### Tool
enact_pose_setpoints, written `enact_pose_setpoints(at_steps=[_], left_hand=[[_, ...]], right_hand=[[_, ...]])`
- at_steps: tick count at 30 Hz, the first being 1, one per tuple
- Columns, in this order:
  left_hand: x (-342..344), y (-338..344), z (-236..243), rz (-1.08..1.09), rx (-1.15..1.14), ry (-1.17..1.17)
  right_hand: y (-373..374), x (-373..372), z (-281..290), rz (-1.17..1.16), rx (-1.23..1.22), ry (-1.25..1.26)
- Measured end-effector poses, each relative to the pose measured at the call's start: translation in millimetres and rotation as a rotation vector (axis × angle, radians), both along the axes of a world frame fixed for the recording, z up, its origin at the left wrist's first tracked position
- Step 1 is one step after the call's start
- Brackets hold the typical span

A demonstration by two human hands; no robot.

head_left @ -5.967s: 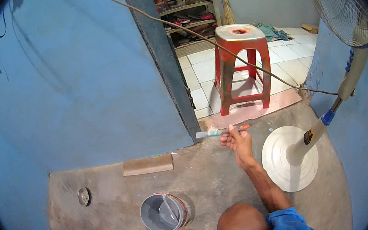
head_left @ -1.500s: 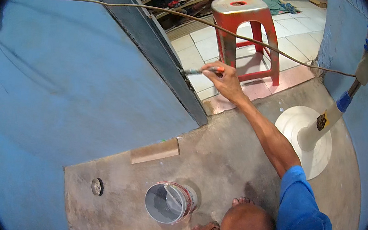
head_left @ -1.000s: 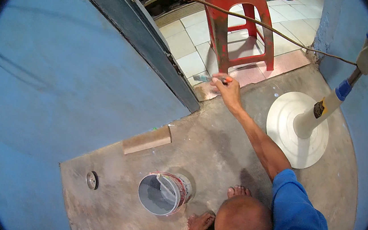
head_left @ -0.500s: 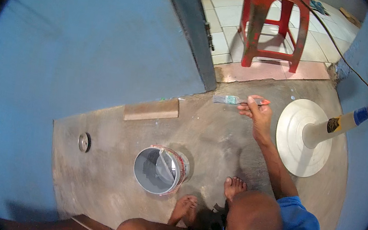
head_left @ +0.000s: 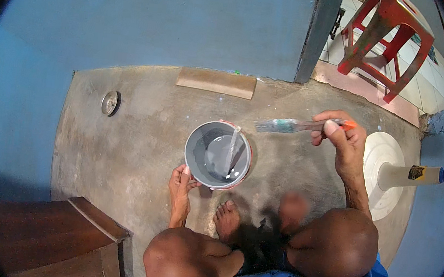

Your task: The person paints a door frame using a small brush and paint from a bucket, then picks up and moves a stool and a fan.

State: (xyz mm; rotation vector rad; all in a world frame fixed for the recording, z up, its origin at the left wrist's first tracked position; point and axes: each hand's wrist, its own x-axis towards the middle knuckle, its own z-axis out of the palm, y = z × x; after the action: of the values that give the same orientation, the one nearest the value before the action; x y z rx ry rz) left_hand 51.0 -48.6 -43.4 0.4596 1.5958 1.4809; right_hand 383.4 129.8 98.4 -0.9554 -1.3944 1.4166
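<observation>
My right hand [head_left: 346,146] pinches a paintbrush [head_left: 288,125] by its orange-tipped handle, held level above the floor. The bristles look grey, with a pale green smear near the ferrule, and point left toward a bucket. My left hand [head_left: 178,191] grips the near left rim of this round paint bucket [head_left: 195,149], thumb on the edge and fingers along the outside. Inside lies grey paint [head_left: 215,157], and a flat pale strip [head_left: 233,149] leans against the right part of the wall.
A tile piece [head_left: 217,84] rests by the blue wall [head_left: 180,20]. Left of it lies a small round tin [head_left: 110,103]. A white round stand base [head_left: 375,198] is at right, a red stool [head_left: 383,47] beyond the doorway, brown wooden furniture [head_left: 43,239] near left.
My left hand has come into view and taken hold of the bucket's rim. The view has shifted left and nearer; the brush stays in my right hand, now nearer the bucket.
</observation>
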Motion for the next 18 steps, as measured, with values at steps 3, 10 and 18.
enact_pose_setpoints(at_steps=[3, 10, 18], left_hand=[[0.9, 1.2, -4.3, -0.035, -0.037, 0.078], [32.5, 31.3, 29.0, -0.046, 0.025, 0.010], [40.6, 58.5, 24.8, -0.201, 0.087, 0.205]], right_hand=[[-11.0, -24.5, 20.3, 0.150, 0.029, -0.177], [-8.3, -71.4, -8.2, 0.422, 0.628, -0.531], [-18.1, -91.7, -36.2, 0.474, 0.740, -0.918]])
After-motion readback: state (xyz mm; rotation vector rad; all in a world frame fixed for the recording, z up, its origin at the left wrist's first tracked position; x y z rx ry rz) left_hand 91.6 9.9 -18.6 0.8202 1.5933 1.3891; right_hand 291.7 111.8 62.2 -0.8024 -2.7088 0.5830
